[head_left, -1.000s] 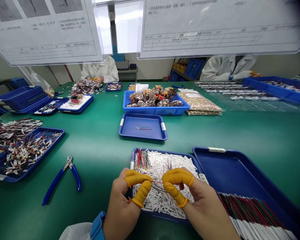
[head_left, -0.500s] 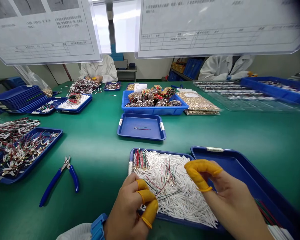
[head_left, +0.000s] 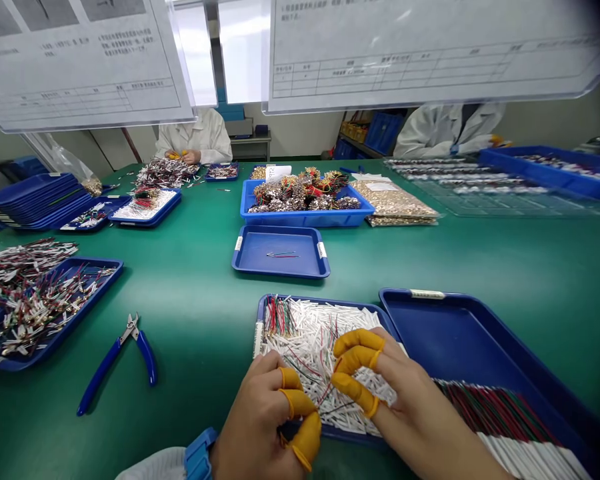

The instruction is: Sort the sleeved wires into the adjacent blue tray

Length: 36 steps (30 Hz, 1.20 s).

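Note:
My left hand (head_left: 267, 427) and my right hand (head_left: 390, 407) wear yellow finger cots and hover over a blue tray (head_left: 325, 303) heaped with white tubes (head_left: 325, 347) and loose thin wires. The left thumb and forefinger pinch a small bunch of red, green and black wires (head_left: 325, 393). The right thumb and forefinger are closed on the other end of the same wires. A larger blue tray (head_left: 460, 333) to the right holds a row of finished wires with white ends (head_left: 510, 427).
Blue-handled cutters (head_left: 117, 363) lie on the green table (head_left: 190, 313) at left. A tray of wire pieces (head_left: 40, 303) sits far left, a small tray (head_left: 280, 252) ahead, a bin of parts (head_left: 305, 197) beyond. Two people in white coats (head_left: 197, 137) work opposite. Instruction sheets (head_left: 420, 50) hang overhead.
My right hand let go of the wires, lifted to the right, then came back and pinched them again. My left hand kept hold and sank slightly toward me.

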{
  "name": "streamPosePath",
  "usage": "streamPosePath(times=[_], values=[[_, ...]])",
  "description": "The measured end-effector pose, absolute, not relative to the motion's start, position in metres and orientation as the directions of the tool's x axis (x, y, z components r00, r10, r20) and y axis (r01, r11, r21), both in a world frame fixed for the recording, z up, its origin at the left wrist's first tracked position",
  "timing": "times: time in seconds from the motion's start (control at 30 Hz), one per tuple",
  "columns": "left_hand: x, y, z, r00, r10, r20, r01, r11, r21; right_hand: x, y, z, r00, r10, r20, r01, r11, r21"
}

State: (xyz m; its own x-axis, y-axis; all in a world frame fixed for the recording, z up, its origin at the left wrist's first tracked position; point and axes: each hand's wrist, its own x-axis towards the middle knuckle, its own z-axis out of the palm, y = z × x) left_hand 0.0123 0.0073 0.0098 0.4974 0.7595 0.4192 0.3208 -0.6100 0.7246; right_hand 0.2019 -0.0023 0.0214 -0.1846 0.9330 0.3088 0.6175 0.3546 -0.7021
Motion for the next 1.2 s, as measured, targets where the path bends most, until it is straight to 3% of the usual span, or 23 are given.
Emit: streamPosePath(times=[0.1, 0.2, 0.3, 0.43, 0.6, 0.67, 0.83, 0.97, 1.2], values=[[0.010, 0.007, 0.011, 0.450, 0.793, 0.412, 0.277, -0.562, 0.779, 0.211, 0.001, 0.019, 0.036, 0.922, 0.386, 0.630, 0.279, -0.725], [0.006, 0.007, 0.009, 0.374, 0.847, 0.377, 0.282, -0.492, 0.824, 0.216, 0.002, 0.022, 0.201, 0.915, 0.351, 0.577, 0.179, -0.797], [0.004, 0.007, 0.005, 0.312, 0.867, 0.389, 0.258, -0.471, 0.844, 0.207, -0.001, 0.025, 0.099, 0.966, 0.239, 0.506, 0.158, -0.848], [0.005, 0.006, 0.005, 0.352, 0.856, 0.379, 0.216, -0.469, 0.856, 0.192, -0.002, 0.022, -0.037, 0.986, 0.162, 0.438, 0.161, -0.884], [0.007, 0.005, 0.008, 0.370, 0.868, 0.331, 0.244, -0.435, 0.867, 0.214, 0.002, 0.014, 0.221, 0.948, 0.230, 0.489, 0.096, -0.867], [0.006, 0.005, 0.007, 0.361, 0.887, 0.288, 0.285, -0.399, 0.871, 0.229, 0.001, 0.017, 0.235, 0.931, 0.278, 0.615, 0.079, -0.785], [0.002, 0.008, 0.002, 0.233, 0.933, 0.275, 0.324, -0.341, 0.882, 0.232, -0.007, 0.025, -0.156, 0.981, 0.112, 0.882, 0.190, -0.432], [0.001, 0.009, 0.001, 0.211, 0.936, 0.281, 0.331, -0.339, 0.881, 0.210, -0.011, 0.017, -0.168, 0.985, 0.049, 0.970, 0.174, -0.172], [0.004, 0.009, 0.001, 0.208, 0.936, 0.284, 0.384, -0.345, 0.857, 0.198, -0.006, 0.003, -0.203, 0.970, 0.137, 0.978, 0.208, -0.024]])
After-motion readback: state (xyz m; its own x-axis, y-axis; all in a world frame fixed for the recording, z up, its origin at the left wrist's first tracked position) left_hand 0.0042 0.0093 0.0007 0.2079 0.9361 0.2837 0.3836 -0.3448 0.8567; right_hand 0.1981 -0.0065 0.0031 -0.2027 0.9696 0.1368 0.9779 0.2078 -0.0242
